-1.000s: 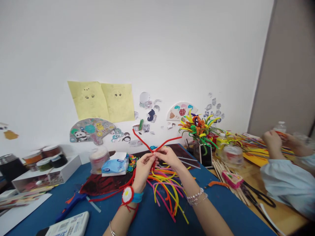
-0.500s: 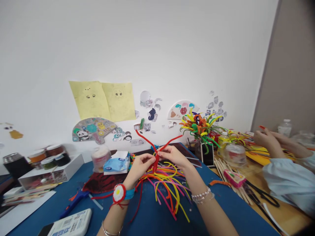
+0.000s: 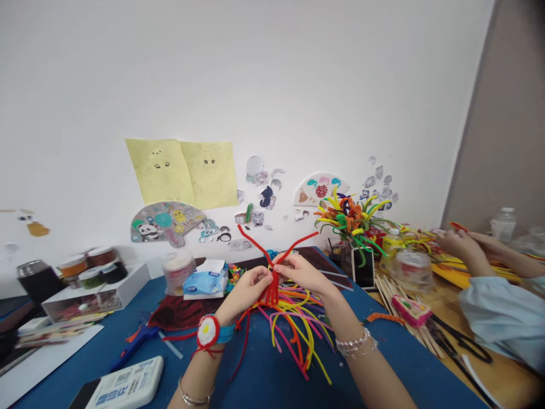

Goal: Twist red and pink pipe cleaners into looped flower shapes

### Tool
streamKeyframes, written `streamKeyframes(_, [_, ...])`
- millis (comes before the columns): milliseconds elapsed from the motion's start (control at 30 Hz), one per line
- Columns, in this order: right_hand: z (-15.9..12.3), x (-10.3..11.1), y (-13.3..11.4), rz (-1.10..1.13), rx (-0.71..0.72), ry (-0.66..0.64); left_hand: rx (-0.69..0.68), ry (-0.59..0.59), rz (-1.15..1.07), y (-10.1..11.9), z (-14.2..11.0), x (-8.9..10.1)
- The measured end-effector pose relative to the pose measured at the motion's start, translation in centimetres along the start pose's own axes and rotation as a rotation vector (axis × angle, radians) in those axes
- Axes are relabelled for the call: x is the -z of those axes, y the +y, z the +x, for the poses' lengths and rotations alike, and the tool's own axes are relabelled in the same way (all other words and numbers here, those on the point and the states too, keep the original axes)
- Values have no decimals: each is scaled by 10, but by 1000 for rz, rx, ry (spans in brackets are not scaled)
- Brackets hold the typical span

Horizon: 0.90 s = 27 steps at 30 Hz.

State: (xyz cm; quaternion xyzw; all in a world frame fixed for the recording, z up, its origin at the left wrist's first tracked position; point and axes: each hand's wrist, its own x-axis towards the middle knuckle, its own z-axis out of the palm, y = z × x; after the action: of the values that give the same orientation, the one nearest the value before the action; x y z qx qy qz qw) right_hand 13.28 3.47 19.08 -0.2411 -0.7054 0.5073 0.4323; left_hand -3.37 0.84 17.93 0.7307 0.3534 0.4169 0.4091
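My left hand [image 3: 252, 286] and my right hand [image 3: 300, 271] meet at the middle of the table, fingers pinched on red pipe cleaners [image 3: 293, 245]. Two red ends rise above my fingers in a V, and red strands hang below between the hands. How the stems are joined is hidden by my fingers. Under and just right of the hands lies a loose pile of pipe cleaners [image 3: 309, 335] in yellow, orange, pink and purple. A long red strand [image 3: 244, 352] trails over the blue table [image 3: 255, 386] beside my left wrist.
A tissue pack [image 3: 206, 282], glue gun [image 3: 135, 346] and white box [image 3: 140, 284] with jars are on the left. Pipe-cleaner flowers [image 3: 351, 218], a phone [image 3: 363, 268], sticks and scissors [image 3: 462, 339] are on the right. Another person's hands [image 3: 464, 250] work at far right.
The view has shifted slightly, so everything sits a little further right. My hands keep their pinch, and the red strands below them look more spread out.
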Motion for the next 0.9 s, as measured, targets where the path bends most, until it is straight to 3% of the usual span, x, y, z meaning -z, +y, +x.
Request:
streamKeyframes(200, [1, 1, 2, -68, 32, -9, 5, 35, -114, -6, 3, -5])
streamKeyframes(333, [3, 1, 4, -59, 40, 57, -45, 144, -177, -2, 2, -6])
streamKeyframes(533, [5, -3, 10, -22, 60, 20, -73, 293, -196, 1, 4, -3])
streamKeyframes(800, [2, -4, 7, -136, 26, 48, -67, 529, -369, 0, 2, 24])
streamKeyframes(900, [0, -2, 6, -126, 33, 16, -98, 569, -245, 0, -2, 34])
